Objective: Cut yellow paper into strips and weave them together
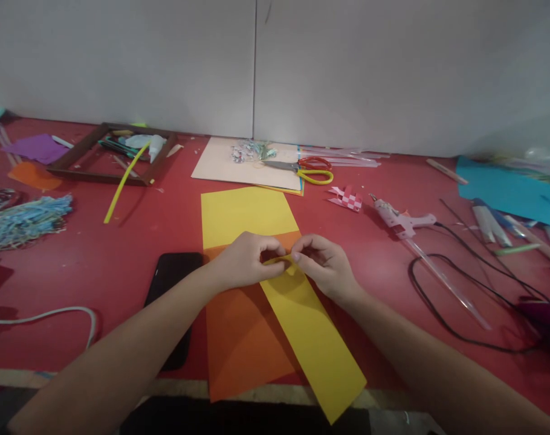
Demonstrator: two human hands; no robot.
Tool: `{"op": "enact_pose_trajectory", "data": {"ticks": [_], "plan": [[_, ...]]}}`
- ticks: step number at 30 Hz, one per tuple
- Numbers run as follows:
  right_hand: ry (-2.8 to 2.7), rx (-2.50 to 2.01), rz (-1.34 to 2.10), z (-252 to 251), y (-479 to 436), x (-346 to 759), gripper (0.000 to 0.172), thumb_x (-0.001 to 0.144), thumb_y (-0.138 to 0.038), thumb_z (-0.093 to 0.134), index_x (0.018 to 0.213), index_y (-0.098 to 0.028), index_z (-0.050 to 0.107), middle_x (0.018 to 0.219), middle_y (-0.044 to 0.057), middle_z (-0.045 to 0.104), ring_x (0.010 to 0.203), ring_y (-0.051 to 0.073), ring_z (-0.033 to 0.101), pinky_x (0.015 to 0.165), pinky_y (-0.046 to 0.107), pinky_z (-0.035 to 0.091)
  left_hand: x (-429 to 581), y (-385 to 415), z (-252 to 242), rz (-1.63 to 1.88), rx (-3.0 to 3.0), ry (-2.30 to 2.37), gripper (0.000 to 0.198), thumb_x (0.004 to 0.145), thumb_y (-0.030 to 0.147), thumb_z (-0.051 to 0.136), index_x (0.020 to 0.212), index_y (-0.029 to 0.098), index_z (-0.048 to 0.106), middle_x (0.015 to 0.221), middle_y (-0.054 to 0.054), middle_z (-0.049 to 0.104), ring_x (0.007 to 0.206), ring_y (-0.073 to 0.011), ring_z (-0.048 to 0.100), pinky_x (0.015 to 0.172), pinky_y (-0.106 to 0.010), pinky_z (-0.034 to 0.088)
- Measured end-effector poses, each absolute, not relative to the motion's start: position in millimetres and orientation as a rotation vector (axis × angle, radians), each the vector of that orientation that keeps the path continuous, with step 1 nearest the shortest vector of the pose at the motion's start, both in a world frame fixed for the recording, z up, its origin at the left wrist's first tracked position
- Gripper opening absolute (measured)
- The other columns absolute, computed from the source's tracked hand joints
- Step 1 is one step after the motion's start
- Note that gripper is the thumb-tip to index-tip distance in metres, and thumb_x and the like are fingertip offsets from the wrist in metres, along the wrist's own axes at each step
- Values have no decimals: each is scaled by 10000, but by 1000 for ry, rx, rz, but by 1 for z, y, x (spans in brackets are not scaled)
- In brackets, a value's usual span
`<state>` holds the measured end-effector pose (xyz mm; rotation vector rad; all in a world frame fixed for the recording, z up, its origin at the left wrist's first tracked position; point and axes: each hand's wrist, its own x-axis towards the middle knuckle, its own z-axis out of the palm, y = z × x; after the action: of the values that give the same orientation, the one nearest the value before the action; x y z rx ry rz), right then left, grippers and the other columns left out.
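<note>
- Here we are, right at the fingertips: our left hand (245, 260) pinches the far end of a broad yellow strip (315, 338), thumb pressed against fingers.
- And our right hand (327, 266) meets it there, thumb and forefinger closed on the same end, the two hands almost tip to tip.
- That end looks bent up between our fingers; whether it is properly creased, we cannot tell, as the fingers hide much of it.
- Below the grip, the strip runs down towards us, its near end poking past the edge of the red surface (121, 260).
- No crease shows along that length, so we judge this work barely begun: one end being shaped, nearly all the strip left plain.
- Underneath lies an orange sheet (239, 338), overlapping a yellow sheet (243, 211); both look flat and unworked where they show.
- Just left, a black phone (175, 272) sits partly under our forearm.
- Further out, scissors (295, 167) rest across pale sheets (216, 169), with nobody holding them.
- Off to the right, a pink checkered piece (350, 199) looks finished to us, near an idle glue gun (402, 223).
</note>
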<state>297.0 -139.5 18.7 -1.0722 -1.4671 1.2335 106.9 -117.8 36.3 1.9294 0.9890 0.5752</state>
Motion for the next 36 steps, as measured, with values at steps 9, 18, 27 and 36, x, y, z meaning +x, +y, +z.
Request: {"op": "enact_pose_trajectory", "data": {"ticks": [9,18,27,36], "plan": [[-1415,-1070,1334,18,-140,298,121,794,-273,673,734,-186,614,663,-4,586,566,113,535,536,255,411,113,-120,43,664,1875,926,132,849,287,604,778,177,615,773,0,660,643,-100,555,564,-205,411],[-1371,-1030,1350,18,-139,300,106,805,-268,668,765,-185,614,659,-11,573,560,104,514,527,247,400,112,-120,44,726,1719,977,138,844,304,636,790,178,631,702,15,615,592,-91,525,519,-207,387],[-1346,-1140,1325,22,-139,297,103,775,-268,648,752,-201,573,654,-25,531,538,97,450,486,240,350,108,-114,45,971,1500,1117,203,841,402,643,787,218,574,642,42,502,518,-95,420,496,-236,326],[-1445,-1188,1354,18,-132,298,98,721,-260,643,725,-203,563,642,-35,524,545,105,432,516,257,344,90,-91,32,1435,1349,1225,166,833,351,678,804,212,591,859,5,609,847,-142,574,760,-241,451]]}}
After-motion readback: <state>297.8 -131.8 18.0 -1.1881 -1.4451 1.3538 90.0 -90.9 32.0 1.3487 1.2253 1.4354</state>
